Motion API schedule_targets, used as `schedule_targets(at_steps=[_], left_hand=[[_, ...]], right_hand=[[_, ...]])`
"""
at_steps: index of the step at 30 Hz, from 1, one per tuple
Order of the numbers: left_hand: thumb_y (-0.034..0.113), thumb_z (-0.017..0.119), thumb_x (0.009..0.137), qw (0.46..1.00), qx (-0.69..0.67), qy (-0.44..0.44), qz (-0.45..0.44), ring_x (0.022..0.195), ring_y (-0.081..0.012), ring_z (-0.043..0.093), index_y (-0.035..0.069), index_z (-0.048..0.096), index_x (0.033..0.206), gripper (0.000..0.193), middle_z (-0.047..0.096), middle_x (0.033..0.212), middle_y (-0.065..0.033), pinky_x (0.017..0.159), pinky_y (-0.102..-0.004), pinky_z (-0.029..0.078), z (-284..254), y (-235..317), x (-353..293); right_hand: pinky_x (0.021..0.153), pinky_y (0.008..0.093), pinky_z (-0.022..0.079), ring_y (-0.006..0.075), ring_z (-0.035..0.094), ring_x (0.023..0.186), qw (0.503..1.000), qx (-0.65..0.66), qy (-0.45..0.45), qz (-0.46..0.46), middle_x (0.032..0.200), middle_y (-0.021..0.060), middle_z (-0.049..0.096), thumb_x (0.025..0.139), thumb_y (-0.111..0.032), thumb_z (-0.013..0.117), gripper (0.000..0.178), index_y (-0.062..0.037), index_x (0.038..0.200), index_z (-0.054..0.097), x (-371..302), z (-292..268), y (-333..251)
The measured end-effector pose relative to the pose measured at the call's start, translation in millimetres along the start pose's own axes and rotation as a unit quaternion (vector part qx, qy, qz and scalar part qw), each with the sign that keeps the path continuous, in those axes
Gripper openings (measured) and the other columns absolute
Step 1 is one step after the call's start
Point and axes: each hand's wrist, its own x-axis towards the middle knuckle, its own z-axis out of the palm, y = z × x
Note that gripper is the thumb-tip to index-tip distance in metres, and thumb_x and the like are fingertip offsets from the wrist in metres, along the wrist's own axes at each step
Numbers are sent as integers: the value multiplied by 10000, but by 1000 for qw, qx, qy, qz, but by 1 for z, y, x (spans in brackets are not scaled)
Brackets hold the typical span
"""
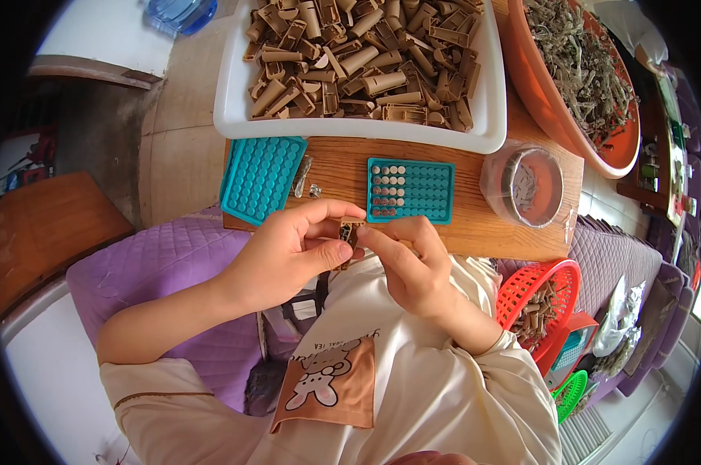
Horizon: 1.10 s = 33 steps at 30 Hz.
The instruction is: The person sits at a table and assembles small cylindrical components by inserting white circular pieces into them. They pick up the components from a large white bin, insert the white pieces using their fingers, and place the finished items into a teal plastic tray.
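A small brown plastic casing (350, 229) with dark parts inside is held up just past the near edge of the wooden table. My left hand (284, 244) grips it between thumb and fingers. From the other side, my right hand (412, 263) is closed with its fingertips pressed at the casing's upper edge; what lies between them is too small to make out. Just beyond my hands sits a teal tray (428, 194) of round pockets, its left columns filled with small silvery discs. A second teal tray (263, 178) lies tilted to the left.
Brown casings fill a white bin (230, 97) at the back. An orange basin (532, 85) of grey translucent strips stands at far right. A clear round tub (525, 186) holds pale pieces. Below right are a red basket (517, 291) and a green basket (573, 391).
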Motion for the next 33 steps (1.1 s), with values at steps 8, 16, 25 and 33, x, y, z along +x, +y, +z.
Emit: schedule_targets(at_steps=[8, 16, 25, 33], left_hand=[[69, 501, 842, 998, 50, 27, 34, 866, -93, 526, 19, 411, 1161, 335, 550, 944, -51, 747, -231, 455, -2, -2, 0], [62, 469, 857, 999, -26, 24, -30, 849, -72, 521, 19, 401, 1169, 322, 549, 925, -42, 724, -212, 454, 5, -1, 0], [22, 423, 849, 999, 2, 14, -36, 798, -68, 540, -4, 440, 1104, 257, 564, 857, -37, 686, -177, 427, 5, -11, 0], [-1, 377, 822, 998, -51, 41, 13, 840, -96, 536, 1, 443, 1055, 242, 528, 877, -50, 722, -213, 433, 8, -5, -5]], right_hand=[[586, 273, 444, 185, 525, 697, 1000, -10, -24, 2, 824, 69, 540, 577, 47, 583, 366, -32, 934, 615, 2, 2, -8], [522, 288, 455, 197, 537, 619, 994, 24, 104, 1, 762, 87, 547, 548, 72, 604, 332, 11, 875, 600, 5, 5, -7], [586, 287, 456, 216, 551, 666, 995, 24, 86, -39, 754, 95, 566, 554, 123, 591, 298, 9, 829, 574, 5, 23, -6], [613, 298, 451, 226, 557, 705, 974, 50, 83, 207, 830, 125, 568, 645, 38, 584, 229, -4, 867, 547, -3, 1, 41]])
